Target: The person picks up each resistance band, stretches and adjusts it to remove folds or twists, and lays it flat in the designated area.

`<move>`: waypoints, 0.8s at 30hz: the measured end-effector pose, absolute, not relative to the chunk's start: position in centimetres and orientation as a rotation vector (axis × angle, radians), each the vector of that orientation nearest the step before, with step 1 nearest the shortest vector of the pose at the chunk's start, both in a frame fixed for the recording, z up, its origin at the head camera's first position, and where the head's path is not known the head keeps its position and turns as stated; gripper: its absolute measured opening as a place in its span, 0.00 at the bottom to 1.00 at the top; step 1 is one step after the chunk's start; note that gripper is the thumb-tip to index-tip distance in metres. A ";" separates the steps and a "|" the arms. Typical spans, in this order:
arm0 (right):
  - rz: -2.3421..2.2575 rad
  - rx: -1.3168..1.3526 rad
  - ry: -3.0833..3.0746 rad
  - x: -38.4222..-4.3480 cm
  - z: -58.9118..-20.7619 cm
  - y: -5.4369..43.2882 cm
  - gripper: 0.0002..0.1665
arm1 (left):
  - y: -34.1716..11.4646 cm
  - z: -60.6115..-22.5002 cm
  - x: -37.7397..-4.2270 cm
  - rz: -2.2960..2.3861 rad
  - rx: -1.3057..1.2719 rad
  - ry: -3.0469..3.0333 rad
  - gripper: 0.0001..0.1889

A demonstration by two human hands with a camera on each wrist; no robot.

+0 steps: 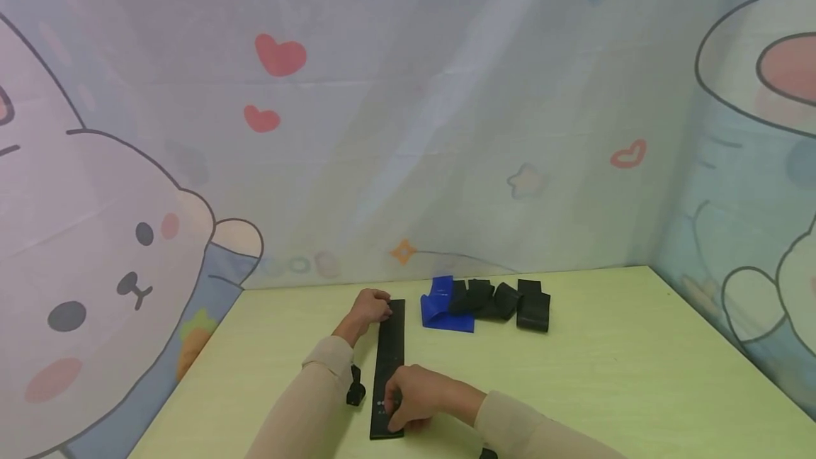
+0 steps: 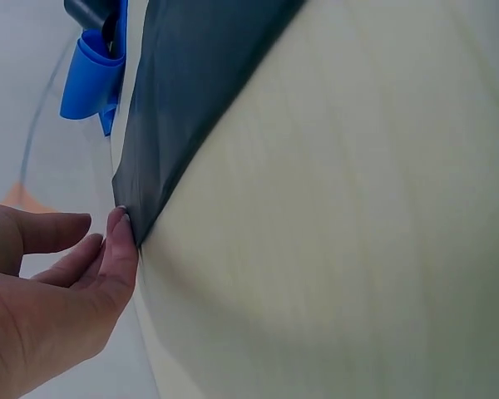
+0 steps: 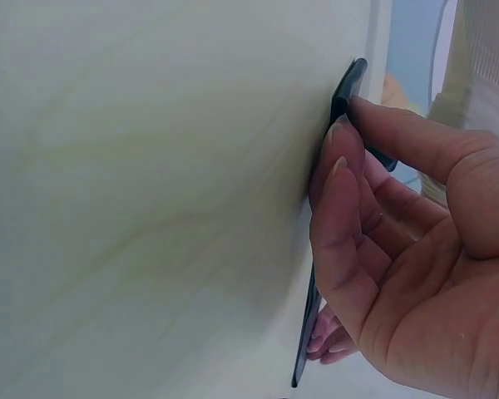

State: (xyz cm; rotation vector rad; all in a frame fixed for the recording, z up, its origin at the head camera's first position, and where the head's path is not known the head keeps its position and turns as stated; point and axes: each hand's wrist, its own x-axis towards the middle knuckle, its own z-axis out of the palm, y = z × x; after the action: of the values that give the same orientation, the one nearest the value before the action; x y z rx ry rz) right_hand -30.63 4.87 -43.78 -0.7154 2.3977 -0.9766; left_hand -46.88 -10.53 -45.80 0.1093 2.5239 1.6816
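Note:
A long black resistance band [image 1: 390, 346] lies stretched out flat on the table, running away from me. At its far end my left hand [image 1: 370, 307] touches the corner; in the left wrist view its nearly straight fingertips [image 2: 121, 218] meet the edge of the band [image 2: 183, 108], and the thumb stands apart. My right hand [image 1: 417, 397] pinches the near end between thumb and curled fingers, covering part of the pale printing there. In the right wrist view the pinched band edge [image 3: 349, 87] rises slightly off the table.
Right of the far end lie a folded blue band [image 1: 440, 310] and several folded black bands [image 1: 533, 310]. The pale yellow table [image 1: 605, 374] ends at a cartoon-printed curtain [image 1: 446, 126]. A small black strap piece [image 1: 355, 392] shows beside the left sleeve.

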 end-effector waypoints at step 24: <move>-1.004 -0.809 2.389 -31.9 -44.2 5.6 0.04 | -10.0 -45.4 -46.5 1.739 0.197 2.548 0.15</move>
State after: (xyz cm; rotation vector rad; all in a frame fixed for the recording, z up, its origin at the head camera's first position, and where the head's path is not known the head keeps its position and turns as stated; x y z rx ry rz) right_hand -31.95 5.59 -44.20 -0.8088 2.3889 -1.0039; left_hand -46.52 -10.05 -45.44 0.1970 2.5479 1.7389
